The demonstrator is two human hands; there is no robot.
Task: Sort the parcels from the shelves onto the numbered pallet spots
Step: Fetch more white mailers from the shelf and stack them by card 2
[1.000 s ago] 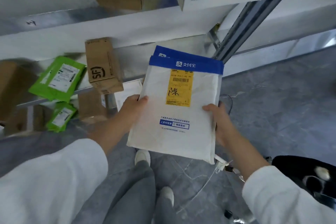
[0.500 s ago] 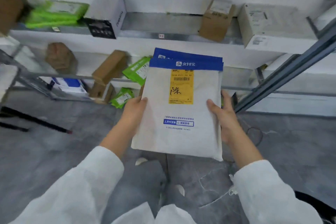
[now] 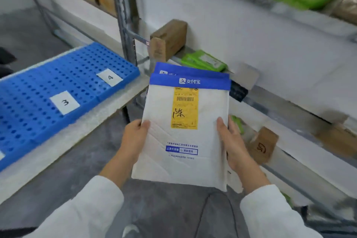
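I hold two stacked white padded mailers [image 3: 185, 141] with blue top bands in front of me; the front one carries a yellow label with handwriting. My left hand [image 3: 135, 137] grips their left edge, thumb on the front. My right hand [image 3: 229, 141] grips the right edge, thumb on the front too. To the left lies a blue perforated pallet [image 3: 38, 91] on a low platform, with white tags reading 3 [image 3: 64, 102] and 4 [image 3: 109, 77].
A grey metal shelf rack [image 3: 125, 15] rises behind the parcels. Its shelves hold brown cardboard boxes [image 3: 168, 39], green mailers [image 3: 204, 62] and an SF-marked box [image 3: 263, 146]. Grey floor lies below, between the pallet platform and the shelves.
My view has swung left along the shelves, bringing the blue numbered pallet into sight. Both hands keep the same grip on the mailers.
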